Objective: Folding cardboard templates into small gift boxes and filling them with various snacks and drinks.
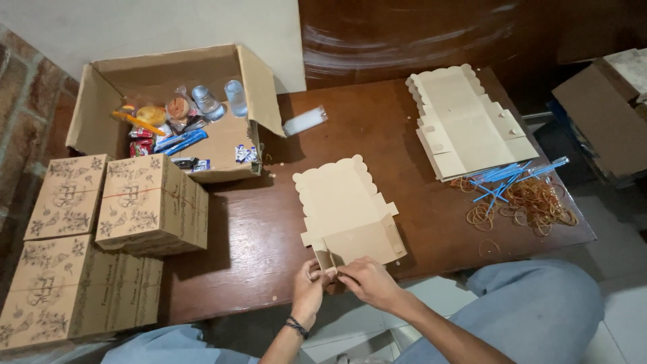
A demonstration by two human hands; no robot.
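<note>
Both hands at the near counter edge, left hand and right hand each with grip pinched on a flap of the flat box blank. Light, thin card, likely creasing easily; best taken along the fold lines.

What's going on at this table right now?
A person seated at a dark wooden table is folding a flat tan cardboard box blank. The left hand and right hand pinch its near flap at the table edge. A stack of unfolded blanks, rubber bands and blue straws lie to the right; finished printed boxes and an open snack carton sit left.
</note>
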